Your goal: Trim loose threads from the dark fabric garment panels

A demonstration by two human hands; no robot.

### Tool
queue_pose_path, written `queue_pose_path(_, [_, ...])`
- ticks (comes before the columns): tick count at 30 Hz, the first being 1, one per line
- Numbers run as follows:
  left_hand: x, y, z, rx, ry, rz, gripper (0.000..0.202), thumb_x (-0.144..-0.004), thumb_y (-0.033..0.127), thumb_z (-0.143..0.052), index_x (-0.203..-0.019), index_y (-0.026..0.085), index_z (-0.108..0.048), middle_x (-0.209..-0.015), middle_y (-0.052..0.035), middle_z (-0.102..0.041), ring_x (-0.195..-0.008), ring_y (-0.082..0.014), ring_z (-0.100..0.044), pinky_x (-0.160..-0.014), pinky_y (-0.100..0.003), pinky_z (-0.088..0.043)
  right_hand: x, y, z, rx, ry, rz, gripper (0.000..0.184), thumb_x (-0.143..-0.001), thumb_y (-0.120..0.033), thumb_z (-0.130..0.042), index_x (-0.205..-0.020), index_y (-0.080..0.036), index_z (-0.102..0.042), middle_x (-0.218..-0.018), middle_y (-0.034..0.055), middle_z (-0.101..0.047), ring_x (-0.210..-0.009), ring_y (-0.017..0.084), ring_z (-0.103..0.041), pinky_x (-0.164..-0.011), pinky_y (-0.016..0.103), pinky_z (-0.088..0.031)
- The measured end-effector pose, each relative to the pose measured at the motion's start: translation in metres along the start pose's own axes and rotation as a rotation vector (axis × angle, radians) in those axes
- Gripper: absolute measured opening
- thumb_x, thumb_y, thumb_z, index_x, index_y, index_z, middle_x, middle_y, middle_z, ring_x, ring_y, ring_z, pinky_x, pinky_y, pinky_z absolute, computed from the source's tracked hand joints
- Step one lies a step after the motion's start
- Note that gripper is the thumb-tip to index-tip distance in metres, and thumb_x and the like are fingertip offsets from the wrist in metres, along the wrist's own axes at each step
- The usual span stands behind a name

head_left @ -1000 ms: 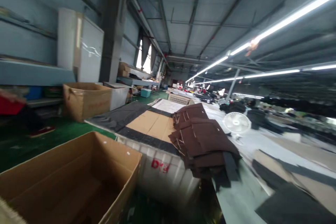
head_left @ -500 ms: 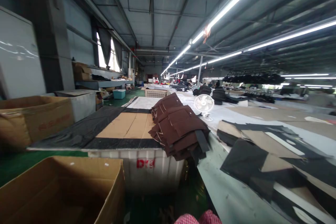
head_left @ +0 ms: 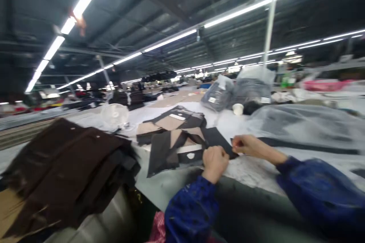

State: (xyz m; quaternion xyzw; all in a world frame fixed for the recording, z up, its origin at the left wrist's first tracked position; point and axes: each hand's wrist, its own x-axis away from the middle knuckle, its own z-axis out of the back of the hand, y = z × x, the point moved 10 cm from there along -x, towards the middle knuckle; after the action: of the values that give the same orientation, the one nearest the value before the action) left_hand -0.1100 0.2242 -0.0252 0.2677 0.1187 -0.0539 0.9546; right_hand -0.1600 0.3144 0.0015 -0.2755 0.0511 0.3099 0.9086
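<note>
Both my hands rest on a long white cutting table (head_left: pixel 251 171). My left hand (head_left: pixel 214 162) is a closed fist at the near edge of a heap of black and tan cut fabric pieces (head_left: pixel 173 136). My right hand (head_left: pixel 245 145) pinches the corner of a black fabric piece (head_left: pixel 218 141) from that heap. Both arms wear blue sleeves. The picture is smeared by motion.
A tall stack of dark brown cut pieces (head_left: pixel 65 171) lies at the left. Behind it stands a small white fan (head_left: pixel 115 115). Clear plastic sheeting (head_left: pixel 302 125) and bagged bundles (head_left: pixel 236 91) lie at the right. Rows of tables and strip lights run into the distance.
The view has swung right, away from the cardboard boxes and white crate. My two hands have come into view on the fabric pieces.
</note>
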Motion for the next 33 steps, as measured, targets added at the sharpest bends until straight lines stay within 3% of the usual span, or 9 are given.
queue_pose_path(3, [-0.011, 0.004, -0.006, 0.029, -0.010, -0.062, 0.022, -0.084, 0.023, -0.052, -0.088, 0.019, -0.073, -0.097, -0.0100, -0.073, -0.102, -0.0265, -0.064, -0.085, -0.034, -0.045, 0.025, 0.004, -0.004, -0.148, -0.050, 0.001, 0.014, -0.082, -0.028, -0.056, -0.082, -0.014, -0.060, -0.067, -0.0001, -0.059, -0.061, 0.012, -0.053, -0.055, 0.022, -0.039])
queue_pose_path(7, [-0.016, 0.000, 0.005, 0.113, -0.058, -0.138, 0.018, -0.082, 0.023, -0.056, -0.079, 0.019, -0.073, -0.082, -0.0059, -0.074, -0.089, -0.0224, -0.066, -0.076, -0.028, -0.047, 0.015, -0.002, -0.018, -0.124, -0.117, 0.004, 0.012, -0.079, -0.024, -0.050, -0.079, -0.015, -0.057, -0.064, 0.0003, -0.057, -0.058, 0.012, -0.049, -0.052, 0.022, -0.035])
queue_pose_path(9, [-0.010, -0.004, 0.013, 0.179, -0.066, -0.167, 0.020, -0.084, 0.019, -0.053, -0.091, 0.018, -0.072, -0.080, -0.0029, -0.074, -0.083, -0.0176, -0.067, -0.074, -0.024, -0.047, 0.013, 0.002, -0.023, -0.106, -0.156, 0.009, 0.012, -0.077, -0.022, -0.049, -0.080, -0.015, -0.058, -0.065, -0.0004, -0.056, -0.058, 0.012, -0.047, -0.053, 0.022, -0.034])
queue_pose_path(12, [0.005, -0.016, 0.031, 0.252, 0.047, -0.165, 0.027, -0.085, 0.012, -0.050, -0.108, 0.016, -0.065, -0.096, -0.0043, -0.072, -0.088, -0.0144, -0.064, -0.080, -0.023, -0.046, 0.015, 0.008, -0.026, -0.138, -0.199, 0.009, 0.013, -0.075, -0.022, -0.052, -0.083, -0.015, -0.060, -0.069, -0.0007, -0.057, -0.062, 0.011, -0.048, -0.055, 0.022, -0.035])
queue_pose_path(15, [0.021, -0.023, 0.046, 0.191, 0.215, -0.173, 0.012, -0.083, 0.015, -0.059, -0.090, 0.017, -0.068, -0.093, -0.0052, -0.067, -0.090, -0.0181, -0.060, -0.081, -0.027, -0.044, 0.019, 0.011, -0.026, -0.183, -0.224, -0.023, 0.018, -0.075, -0.024, -0.056, -0.088, -0.014, -0.062, -0.075, 0.0004, -0.060, -0.066, 0.012, -0.049, -0.058, 0.023, -0.038])
queue_pose_path(17, [0.026, -0.023, 0.045, 0.113, 0.246, -0.178, 0.005, -0.080, 0.022, -0.065, -0.079, 0.018, -0.068, -0.084, -0.0036, -0.065, -0.089, -0.0205, -0.058, -0.079, -0.030, -0.043, 0.020, 0.010, -0.025, -0.192, -0.232, -0.049, 0.021, -0.074, -0.026, -0.057, -0.090, -0.013, -0.062, -0.077, 0.0010, -0.060, -0.066, 0.012, -0.049, -0.058, 0.023, -0.038])
queue_pose_path(20, [0.022, -0.025, 0.035, 0.032, 0.210, -0.122, 0.014, -0.081, 0.030, -0.066, -0.071, 0.020, -0.067, -0.082, -0.0032, -0.066, -0.091, -0.0221, -0.058, -0.078, -0.031, -0.041, 0.020, 0.013, -0.025, -0.184, -0.231, -0.096, 0.023, -0.073, -0.028, -0.059, -0.091, -0.013, -0.063, -0.077, 0.0010, -0.060, -0.066, 0.012, -0.049, -0.058, 0.023, -0.037])
queue_pose_path(25, [0.009, -0.042, 0.023, 0.023, 0.104, 0.052, 0.017, -0.082, 0.034, -0.060, -0.076, 0.022, -0.070, -0.091, -0.0033, -0.071, -0.093, -0.0228, -0.062, -0.077, -0.032, -0.042, 0.016, 0.019, -0.028, -0.156, -0.251, -0.108, 0.025, -0.073, -0.030, -0.059, -0.092, -0.014, -0.064, -0.078, 0.0008, -0.061, -0.066, 0.012, -0.050, -0.059, 0.024, -0.037])
queue_pose_path(33, [0.002, -0.049, 0.023, 0.027, 0.047, 0.127, 0.015, -0.074, 0.031, -0.059, -0.074, 0.025, -0.073, -0.086, -0.0060, -0.075, -0.090, -0.0264, -0.067, -0.077, -0.034, -0.046, 0.011, 0.015, -0.035, -0.167, -0.356, -0.154, 0.025, -0.072, -0.036, -0.062, -0.085, -0.014, -0.063, -0.068, -0.0014, -0.056, -0.061, 0.011, -0.046, -0.057, 0.024, -0.035])
